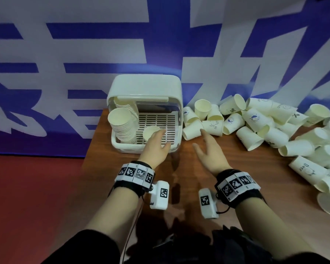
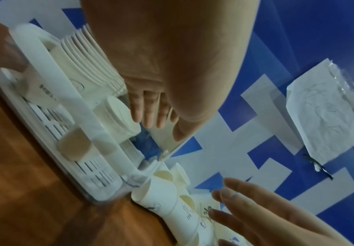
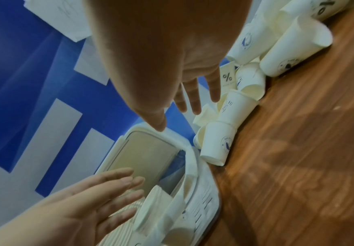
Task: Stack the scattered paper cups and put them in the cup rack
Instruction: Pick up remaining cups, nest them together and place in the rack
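Note:
The white cup rack [image 1: 171, 103] stands on the wooden table with its lid raised. A tall stack of paper cups [image 1: 122, 124] leans in its left side. One single cup [image 1: 150, 133] sits on the slatted floor [image 1: 168, 121] of the rack. My left hand [image 1: 160, 140] hovers over the rack's front edge with straight fingers [image 2: 148, 114], right beside that cup and holding nothing. My right hand [image 1: 204, 141] is open and empty, its fingers [image 3: 195, 101] stretched toward the nearest scattered cups [image 1: 193, 131]. Several more loose cups [image 1: 255, 121] lie in a heap to the right.
The heap of cups runs along the backdrop to the table's right edge [image 1: 328, 202]. A blue and white banner [image 1: 84, 54] hangs just behind the rack. Bare wood [image 1: 246, 187] lies in front of the heap. Left of the table edge [image 1: 88, 149] is red floor.

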The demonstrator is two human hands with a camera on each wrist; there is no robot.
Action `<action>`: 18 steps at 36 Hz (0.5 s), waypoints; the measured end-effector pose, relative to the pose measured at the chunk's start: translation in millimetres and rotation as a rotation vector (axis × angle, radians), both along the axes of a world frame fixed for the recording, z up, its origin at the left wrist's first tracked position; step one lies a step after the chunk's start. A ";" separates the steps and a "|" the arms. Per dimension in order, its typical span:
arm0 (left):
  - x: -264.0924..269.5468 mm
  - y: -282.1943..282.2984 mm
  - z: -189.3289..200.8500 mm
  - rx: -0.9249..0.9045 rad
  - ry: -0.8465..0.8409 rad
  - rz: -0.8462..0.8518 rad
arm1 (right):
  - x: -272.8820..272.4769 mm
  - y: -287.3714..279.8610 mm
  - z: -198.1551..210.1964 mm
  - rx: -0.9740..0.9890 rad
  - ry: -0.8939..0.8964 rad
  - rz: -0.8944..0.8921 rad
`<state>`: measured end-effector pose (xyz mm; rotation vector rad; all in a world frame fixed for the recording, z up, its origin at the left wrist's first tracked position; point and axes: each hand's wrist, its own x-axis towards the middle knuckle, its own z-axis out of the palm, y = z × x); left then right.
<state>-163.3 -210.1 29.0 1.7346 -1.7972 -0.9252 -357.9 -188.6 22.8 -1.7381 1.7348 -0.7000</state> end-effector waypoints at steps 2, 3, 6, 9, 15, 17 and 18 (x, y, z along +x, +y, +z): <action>-15.8 3.1 1.2 0.003 -0.005 -0.018 | -15.8 5.9 -0.6 0.014 -0.009 -0.019; -23.7 4.3 1.7 0.009 -0.003 -0.023 | -24.0 8.4 -1.1 0.017 -0.009 -0.029; -47.0 7.4 2.6 0.029 0.014 -0.042 | -49.1 14.4 -2.1 0.015 -0.002 -0.061; -66.7 10.8 -2.3 0.065 0.031 -0.055 | -73.8 18.8 -4.1 0.004 0.005 -0.095; -98.2 14.6 -11.9 0.109 0.036 -0.047 | -116.5 22.5 -8.8 0.021 0.011 -0.212; -107.0 12.7 -15.3 0.108 0.022 -0.034 | -128.5 21.6 -10.2 0.036 0.005 -0.244; -111.4 11.0 -16.9 0.110 0.017 -0.023 | -134.4 20.8 -10.3 0.043 0.003 -0.257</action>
